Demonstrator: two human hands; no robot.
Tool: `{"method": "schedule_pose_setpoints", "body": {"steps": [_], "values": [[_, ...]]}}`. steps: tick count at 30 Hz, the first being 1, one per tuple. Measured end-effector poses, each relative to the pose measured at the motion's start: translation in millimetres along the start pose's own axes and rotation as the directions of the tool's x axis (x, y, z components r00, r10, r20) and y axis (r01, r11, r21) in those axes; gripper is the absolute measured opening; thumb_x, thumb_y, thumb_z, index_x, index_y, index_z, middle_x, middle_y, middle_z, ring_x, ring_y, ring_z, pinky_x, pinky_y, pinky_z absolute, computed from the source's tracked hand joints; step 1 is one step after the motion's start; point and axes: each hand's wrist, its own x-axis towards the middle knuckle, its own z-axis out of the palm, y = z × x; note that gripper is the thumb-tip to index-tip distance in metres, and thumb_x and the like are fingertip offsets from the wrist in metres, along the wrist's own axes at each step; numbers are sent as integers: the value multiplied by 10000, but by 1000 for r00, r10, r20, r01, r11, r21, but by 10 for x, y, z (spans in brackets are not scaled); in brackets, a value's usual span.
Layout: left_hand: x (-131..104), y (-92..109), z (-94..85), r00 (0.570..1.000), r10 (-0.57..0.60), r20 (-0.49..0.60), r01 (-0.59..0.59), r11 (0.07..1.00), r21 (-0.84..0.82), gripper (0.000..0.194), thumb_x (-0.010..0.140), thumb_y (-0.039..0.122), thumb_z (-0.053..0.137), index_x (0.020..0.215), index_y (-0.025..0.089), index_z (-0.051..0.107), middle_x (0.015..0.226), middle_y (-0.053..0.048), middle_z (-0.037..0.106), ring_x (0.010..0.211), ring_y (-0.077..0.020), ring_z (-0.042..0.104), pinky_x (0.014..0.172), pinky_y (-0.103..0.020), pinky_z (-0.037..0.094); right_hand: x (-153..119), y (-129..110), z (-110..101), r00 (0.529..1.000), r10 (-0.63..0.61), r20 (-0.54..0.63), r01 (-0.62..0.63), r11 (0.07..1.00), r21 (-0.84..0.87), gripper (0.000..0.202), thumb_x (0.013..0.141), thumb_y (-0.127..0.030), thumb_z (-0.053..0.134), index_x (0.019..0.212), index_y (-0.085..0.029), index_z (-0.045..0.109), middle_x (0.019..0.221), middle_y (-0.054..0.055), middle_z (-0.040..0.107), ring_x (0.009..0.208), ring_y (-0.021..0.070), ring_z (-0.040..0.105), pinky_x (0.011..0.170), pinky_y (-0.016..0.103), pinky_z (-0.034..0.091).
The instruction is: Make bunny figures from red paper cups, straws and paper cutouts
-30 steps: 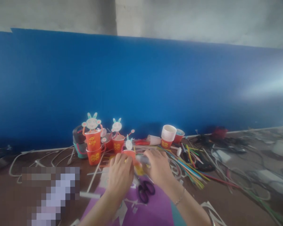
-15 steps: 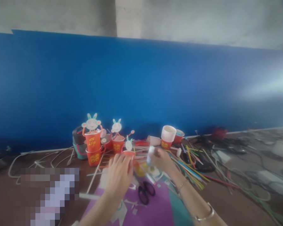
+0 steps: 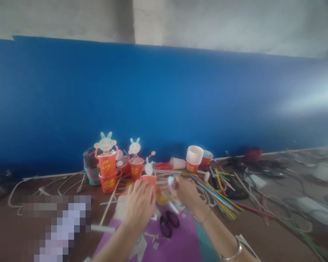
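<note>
My left hand [image 3: 141,201] is closed around the near side of a red paper cup [image 3: 148,178], whose rim shows above the fingers. A small paper rabbit [image 3: 149,168] stands up at that cup's far side. To the right, my right hand [image 3: 183,191] is closed on a small white and light-blue object [image 3: 171,180], mostly covered by the fingers; it looks like a glue stick. Black-handled scissors [image 3: 169,223] lie between my forearms on purple paper [image 3: 177,243], among white paper scraps.
Stacked red cups with a paper rabbit [image 3: 108,167] stand at the left, beside another rabbit cup [image 3: 136,168]. White-rimmed stacked cups [image 3: 194,158] are behind my right hand. Colourful sticks [image 3: 221,200] and cables [image 3: 297,222] spread rightward. A blue panel [image 3: 164,98] rises behind.
My right hand has moved slightly left and turned, and the white object in it now tilts and shows less. My left hand stays at the red cup.
</note>
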Motion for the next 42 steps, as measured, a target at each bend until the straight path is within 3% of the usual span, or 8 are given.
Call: {"method": "schedule_pose_setpoints", "body": {"steps": [5, 9, 17, 22, 28, 34, 38, 42], "values": [[7, 10, -12, 996, 59, -61, -56, 997, 49, 131, 862, 164, 548, 781, 195, 646, 821, -47, 664, 800, -229, 535, 710, -357, 346, -77, -114, -279, 993, 86, -77, -85, 996, 23, 233, 750, -345, 615, 893, -161, 612, 888, 127, 715, 869, 279, 646, 732, 317, 386], [-4, 37, -28, 987, 118, -105, -111, 991, 69, 192, 895, 183, 506, 750, 183, 631, 784, -53, 655, 784, -225, 533, 715, -359, 350, -153, -334, -455, 997, 72, 29, -77, 895, 439, 292, 835, -393, 497, 667, -179, 605, 620, 28, 660, 586, 173, 591, 534, 247, 351], [-72, 86, -14, 986, 164, -41, -163, 986, 38, 165, 894, 153, 491, 784, 195, 607, 778, -40, 652, 806, -221, 561, 763, -364, 372, -177, -514, -196, 993, 109, 56, -116, 685, 719, 215, 731, -319, 556, 580, -174, 610, 530, 1, 601, 528, 151, 550, 499, 231, 372], [-31, -31, 148, 977, -192, -87, 174, 968, -182, 316, 824, 269, 571, 1115, 155, 523, 1113, -138, 596, 1019, -296, 545, 872, -437, 422, -149, -439, -286, 990, 129, 63, -134, 674, 726, 228, 760, -357, 538, 651, -177, 624, 564, 0, 612, 529, 146, 537, 482, 227, 370], [-93, -226, 386, 880, -445, 166, 474, 811, -342, 778, 786, 461, 611, 1366, 83, 255, 1201, -212, 552, 1133, -353, 536, 925, -499, 419, -122, -377, -360, 993, 108, 44, -107, 698, 708, 208, 732, -367, 579, 642, -181, 602, 594, 3, 625, 577, 158, 562, 510, 225, 399], [-76, -212, 387, 707, -578, 407, 706, 549, -448, 758, 767, 271, 603, 1389, 114, 199, 1094, -167, 629, 992, -292, 635, 827, -418, 476, -107, -376, -335, 992, 130, 5, -96, 708, 699, 159, 698, -311, 580, 600, -192, 545, 572, -8, 589, 537, 139, 530, 494, 224, 390], [-19, -159, 359, 636, -646, 423, 728, 319, -607, 802, 692, 172, 621, 1386, 141, 220, 1159, -163, 587, 922, -244, 656, 756, -367, 517, -80, -330, -359, 992, 116, -57, -42, 705, 708, 199, 716, -350, 603, 606, -199, 532, 582, 3, 611, 545, 148, 550, 517, 236, 417], [27, -147, 306, 650, -570, 503, 655, 85, -751, 736, 659, 180, 642, 1326, 163, 333, 1139, -137, 592, 866, -216, 662, 698, -330, 540, -59, -272, -474, 989, 141, -44, -59, 650, 757, 197, 720, -384, 622, 696, -191, 589, 637, 11, 633, 579, 158, 568, 542, 244, 428]]}}
